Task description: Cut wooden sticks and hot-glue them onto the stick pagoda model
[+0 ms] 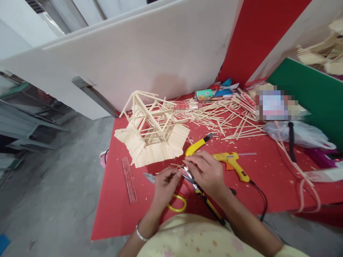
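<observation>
My left hand (pixel 165 182) is closed in a pinch above the scissors (pixel 178 206), which have red and yellow handles; whatever it holds is too small to make out. Close beside it, my right hand (pixel 207 173) also pinches, and its fingertips hide what is between them. Beneath the hands lie pliers (pixel 200 194) with black and yellow handles. Just past my right hand is a yellow utility knife (pixel 195 146), and to its right a yellow glue gun (pixel 232 163). Ahead stands a framework of thin wooden sticks (pixel 154 151) on a fanned stick base.
Many loose sticks (pixel 214 112) and scraps cover the back of the red table (pixel 115 214). A clear ruler (pixel 129 180) lies at left. A green can (pixel 203 94), a plastic bag (pixel 302 134) and a pink cord (pixel 301 175) are farther right. A white panel (pixel 150 57) rises behind.
</observation>
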`<state>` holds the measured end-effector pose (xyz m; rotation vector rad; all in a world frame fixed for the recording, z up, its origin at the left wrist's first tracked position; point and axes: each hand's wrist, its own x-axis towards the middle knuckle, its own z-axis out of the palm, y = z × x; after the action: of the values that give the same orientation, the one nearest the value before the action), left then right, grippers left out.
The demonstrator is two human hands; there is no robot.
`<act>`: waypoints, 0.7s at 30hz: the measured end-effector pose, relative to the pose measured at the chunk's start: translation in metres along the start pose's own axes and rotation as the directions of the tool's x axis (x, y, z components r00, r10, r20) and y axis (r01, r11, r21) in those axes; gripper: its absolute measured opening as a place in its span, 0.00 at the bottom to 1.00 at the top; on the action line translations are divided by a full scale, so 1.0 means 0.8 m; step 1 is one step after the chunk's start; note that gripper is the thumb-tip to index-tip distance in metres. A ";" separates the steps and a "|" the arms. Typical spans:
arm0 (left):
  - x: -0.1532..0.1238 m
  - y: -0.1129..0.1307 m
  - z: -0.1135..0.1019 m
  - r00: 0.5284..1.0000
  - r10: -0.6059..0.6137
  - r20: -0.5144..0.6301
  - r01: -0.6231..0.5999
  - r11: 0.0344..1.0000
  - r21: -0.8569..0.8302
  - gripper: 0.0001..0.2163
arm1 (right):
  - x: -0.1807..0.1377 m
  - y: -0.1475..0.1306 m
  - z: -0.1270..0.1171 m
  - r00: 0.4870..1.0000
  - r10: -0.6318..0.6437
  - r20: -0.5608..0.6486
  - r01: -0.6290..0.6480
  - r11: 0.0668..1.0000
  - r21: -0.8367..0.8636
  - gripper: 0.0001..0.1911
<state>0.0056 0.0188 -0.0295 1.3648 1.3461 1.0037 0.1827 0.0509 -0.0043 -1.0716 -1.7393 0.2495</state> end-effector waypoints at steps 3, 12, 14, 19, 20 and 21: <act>0.000 0.000 0.000 1.000 0.001 0.010 -0.001 1.000 -0.010 0.12 | 0.000 -0.001 0.001 1.000 -0.009 0.007 0.009 1.000 -0.007 0.07; 0.001 0.000 0.001 1.000 0.000 0.011 0.001 1.000 -0.025 0.11 | -0.001 0.000 0.003 1.000 -0.017 0.017 0.017 1.000 -0.021 0.07; 0.001 0.000 0.001 1.000 0.001 0.014 -0.001 1.000 -0.030 0.11 | -0.001 0.000 0.003 1.000 -0.019 0.017 0.019 1.000 -0.018 0.07; 0.001 -0.003 0.002 1.000 -0.005 0.014 0.005 1.000 -0.027 0.11 | -0.003 0.001 0.003 1.000 -0.005 0.025 0.005 1.000 -0.005 0.07; 0.001 -0.003 0.002 1.000 -0.006 0.014 0.006 1.000 -0.024 0.11 | -0.003 0.002 0.003 1.000 -0.004 0.024 0.004 1.000 -0.007 0.07; 0.001 -0.004 0.002 1.000 -0.005 0.013 0.005 1.000 -0.022 0.11 | -0.004 0.002 0.003 1.000 -0.004 0.023 0.005 1.000 -0.008 0.08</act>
<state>0.0067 0.0192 -0.0328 1.3486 1.3243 1.0018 0.1818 0.0504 -0.0085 -1.0742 -1.7642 0.2529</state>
